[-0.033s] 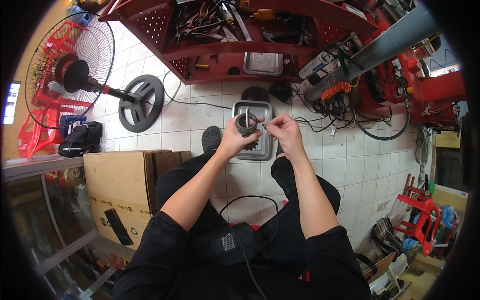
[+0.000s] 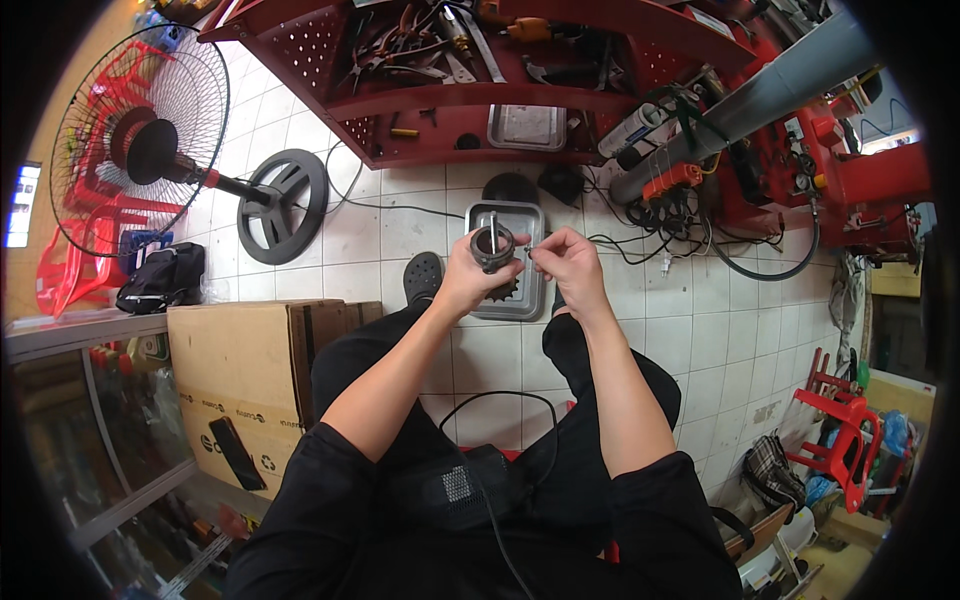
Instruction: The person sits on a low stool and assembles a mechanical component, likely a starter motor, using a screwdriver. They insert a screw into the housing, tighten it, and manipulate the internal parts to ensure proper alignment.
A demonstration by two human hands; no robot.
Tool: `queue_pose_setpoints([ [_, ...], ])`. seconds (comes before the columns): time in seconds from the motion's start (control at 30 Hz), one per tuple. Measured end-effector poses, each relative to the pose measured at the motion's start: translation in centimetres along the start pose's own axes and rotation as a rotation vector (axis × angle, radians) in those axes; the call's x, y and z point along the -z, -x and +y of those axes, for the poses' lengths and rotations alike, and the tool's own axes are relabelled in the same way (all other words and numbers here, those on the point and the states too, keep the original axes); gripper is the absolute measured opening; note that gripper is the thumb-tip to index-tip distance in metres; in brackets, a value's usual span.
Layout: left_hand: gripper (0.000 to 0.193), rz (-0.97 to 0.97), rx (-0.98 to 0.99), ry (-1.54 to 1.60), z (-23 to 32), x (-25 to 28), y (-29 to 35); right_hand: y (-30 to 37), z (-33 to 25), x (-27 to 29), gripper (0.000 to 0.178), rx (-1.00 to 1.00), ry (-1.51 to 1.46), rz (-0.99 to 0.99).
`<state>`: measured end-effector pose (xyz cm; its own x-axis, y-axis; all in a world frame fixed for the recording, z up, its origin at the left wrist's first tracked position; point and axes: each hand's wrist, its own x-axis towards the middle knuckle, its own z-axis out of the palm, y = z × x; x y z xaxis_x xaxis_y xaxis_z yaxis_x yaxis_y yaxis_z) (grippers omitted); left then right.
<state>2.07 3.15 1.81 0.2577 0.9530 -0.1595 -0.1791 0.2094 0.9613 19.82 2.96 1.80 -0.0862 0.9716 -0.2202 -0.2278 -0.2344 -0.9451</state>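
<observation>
My left hand [image 2: 466, 276] is closed around a dark, ring-shaped metal housing [image 2: 488, 262], whose round opening faces up. Inside that opening a bright metal shaft [image 2: 494, 232] stands upright. Just to the right, my right hand [image 2: 570, 262] has its thumb and fingers pinched together near the housing's rim. Something tiny and dark shows at those fingertips, too small to name. Below both hands a grey metal tray [image 2: 535, 300] lies on the floor. A dark toothed part [image 2: 504, 291] sits in it, partly hidden by my left hand.
Ahead stands a red tool cart [image 2: 450, 100] with pliers and other hand tools. A floor fan [image 2: 150, 150] is at the left, beyond a cardboard box [image 2: 235, 350] with a phone [image 2: 236, 453] against it. Tangled cables [image 2: 650, 235] lie by red machinery [image 2: 800, 180] on the right.
</observation>
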Motion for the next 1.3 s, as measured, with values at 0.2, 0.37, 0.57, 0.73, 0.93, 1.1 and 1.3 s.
queue_pose_setpoints([
  [0.2, 0.027, -0.012, 0.020, 0.039, -0.3, 0.0, 0.0, 0.0, 0.0, 0.0, 0.009, 0.076, -0.028, 0.068],
  [0.37, 0.033, -0.004, 0.036, 0.087, -0.5, 0.3, 0.0, 0.0, 0.7, -0.5, 0.010, 0.143, 0.069, 0.097],
  [0.57, 0.035, 0.008, 0.048, 0.123, -0.4, 0.1, -0.1, 0.2, 1.1, -0.7, 0.008, 0.192, 0.119, 0.129],
  [0.73, 0.029, 0.057, 0.116, 0.215, -0.7, 0.5, 0.0, 0.2, 0.6, -0.7, 0.007, 0.279, 0.353, 0.259],
  [0.93, 0.031, 0.016, 0.164, 0.479, -1.0, 0.7, 0.0, 0.9, -0.4, -2.2, 0.008, 0.473, 0.575, 0.223],
  [1.1, 0.034, 0.042, 0.208, 0.435, -0.9, 0.5, -0.1, 0.7, -0.4, -1.3, 0.011, 0.365, 0.530, 0.281],
  [1.3, 0.030, 0.103, 0.148, 0.331, -1.5, 0.3, 0.1, 1.2, -0.3, -2.6, 0.017, 0.330, 0.526, 0.178],
])
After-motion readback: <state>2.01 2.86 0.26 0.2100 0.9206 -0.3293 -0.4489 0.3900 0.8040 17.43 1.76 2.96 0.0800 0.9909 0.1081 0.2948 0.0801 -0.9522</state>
